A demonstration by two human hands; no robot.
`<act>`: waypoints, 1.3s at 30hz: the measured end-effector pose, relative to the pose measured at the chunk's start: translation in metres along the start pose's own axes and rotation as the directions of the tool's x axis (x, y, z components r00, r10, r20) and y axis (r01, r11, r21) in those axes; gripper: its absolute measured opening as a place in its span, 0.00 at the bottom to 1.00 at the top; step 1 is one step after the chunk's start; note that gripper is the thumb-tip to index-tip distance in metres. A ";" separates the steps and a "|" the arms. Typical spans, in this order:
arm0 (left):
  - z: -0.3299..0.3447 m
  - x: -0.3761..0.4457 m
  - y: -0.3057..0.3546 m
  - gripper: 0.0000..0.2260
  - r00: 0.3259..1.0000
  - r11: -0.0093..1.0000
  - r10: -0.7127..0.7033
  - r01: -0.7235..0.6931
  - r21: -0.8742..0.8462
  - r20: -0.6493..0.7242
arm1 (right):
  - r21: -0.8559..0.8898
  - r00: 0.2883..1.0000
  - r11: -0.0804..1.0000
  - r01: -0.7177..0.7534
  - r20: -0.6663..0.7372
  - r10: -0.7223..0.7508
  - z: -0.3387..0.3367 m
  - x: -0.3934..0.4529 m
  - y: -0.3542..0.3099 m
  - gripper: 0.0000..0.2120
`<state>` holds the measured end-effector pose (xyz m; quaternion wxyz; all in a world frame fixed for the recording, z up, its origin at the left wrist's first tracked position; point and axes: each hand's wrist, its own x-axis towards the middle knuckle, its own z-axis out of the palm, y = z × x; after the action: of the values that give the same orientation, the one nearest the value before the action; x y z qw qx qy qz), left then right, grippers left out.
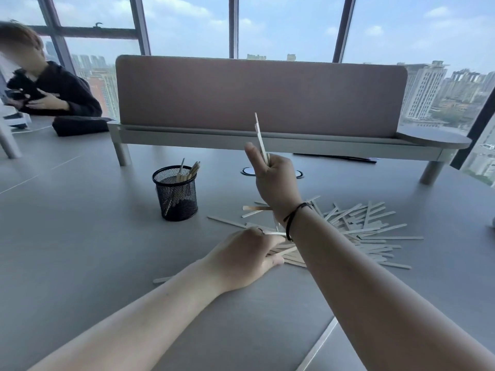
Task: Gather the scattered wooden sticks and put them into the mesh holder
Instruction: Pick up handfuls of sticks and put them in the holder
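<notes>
Head view shows us most pale flat wooden sticks point(369, 231) still on the grey table point(80, 236); few stand in the black mesh holder point(176, 194). Our right hand point(276, 180) grips some upright, our left hand point(241, 261) grasps others.

The mesh holder point(176, 194) is black wire grid. The wooden sticks point(361, 231) are pale tan, scattered on a plain matte grey worktop point(80, 236). The divider panel point(259, 95) is dusty pink; the wrist cord point(290, 223) is black.
</notes>
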<state>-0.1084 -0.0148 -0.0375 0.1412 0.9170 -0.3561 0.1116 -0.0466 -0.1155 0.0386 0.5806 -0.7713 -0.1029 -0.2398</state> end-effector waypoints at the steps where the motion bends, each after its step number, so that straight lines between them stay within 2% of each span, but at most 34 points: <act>1: 0.000 0.001 -0.001 0.10 1.000 0.999 0.013 -0.013 0.048 -0.001 | 0.027 1.000 0.999 -0.018 -0.001 0.018 0.000 0.001 0.002 0.31; 4: -0.001 0.003 0.003 0.03 0.998 0.963 0.057 -0.056 0.262 0.003 | 0.109 0.995 0.990 -0.091 -0.017 0.093 0.001 0.002 0.006 0.30; 8: -0.006 0.003 0.011 0.10 0.994 0.957 -0.004 -0.028 0.290 0.111 | 0.171 0.989 0.976 -0.136 -0.041 0.145 -0.003 0.001 0.010 0.29; 14: -0.010 0.005 0.004 0.10 0.980 0.945 -0.088 0.026 0.326 0.176 | 0.295 0.966 0.938 -0.183 -0.124 0.228 -0.008 0.001 0.013 0.25; 18: -0.010 0.001 -0.008 0.11 0.990 0.943 -0.100 0.063 0.328 0.097 | 0.380 0.945 0.893 -0.240 -0.119 0.304 -0.014 0.002 0.018 0.22; 22: -0.014 -0.001 -0.024 0.18 0.993 0.945 -0.109 0.120 0.304 -0.052 | 0.432 0.929 0.856 -0.284 -0.096 0.356 -0.022 0.002 0.019 0.22; 25: -0.023 -0.002 -0.036 0.13 0.988 0.953 -0.056 0.097 0.286 -0.146 | 0.468 0.930 0.834 -0.293 -0.062 0.362 -0.027 -0.002 0.022 0.20; 29: -0.034 -0.005 -0.049 0.07 0.986 0.967 -0.069 0.103 0.231 -0.150 | 0.483 0.927 0.821 -0.304 -0.050 0.373 -0.032 -0.004 0.026 0.18; 31: -0.037 -0.006 -0.056 0.10 0.974 0.977 -0.124 0.153 0.150 -0.188 | 0.460 0.934 0.835 -0.303 -0.029 0.356 -0.032 -0.006 0.028 0.18; 33: -0.039 -0.007 -0.061 0.19 0.951 0.980 -0.200 0.190 -0.064 -0.235 | 0.431 0.942 0.851 -0.299 -0.012 0.336 -0.030 -0.009 0.031 0.17; 35: -0.042 -0.005 -0.062 0.26 0.907 0.918 -0.312 0.210 -0.336 -0.284 | 0.412 0.947 0.862 -0.295 0.005 0.322 -0.026 -0.013 0.034 0.17; 36: -0.043 -0.004 -0.062 0.27 0.875 0.850 -0.377 0.198 -0.488 -0.302 | 0.406 0.948 0.865 -0.296 0.013 0.319 -0.024 -0.014 0.036 0.17; 37: -0.043 -0.002 -0.061 0.27 0.839 0.739 -0.456 0.171 -0.652 -0.297 | 0.401 0.948 0.866 -0.298 0.021 0.317 -0.022 -0.016 0.037 0.17; 39: -0.044 0.001 -0.059 0.26 0.789 0.466 -0.574 0.094 -0.880 -0.220 | 0.395 0.948 0.866 -0.306 0.046 0.314 -0.020 -0.020 0.036 0.18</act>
<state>-0.0717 0.0415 -0.0063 0.6633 0.7277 -0.1215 0.1253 -0.0527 -0.1427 0.0028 0.7568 -0.6412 -0.0184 -0.1253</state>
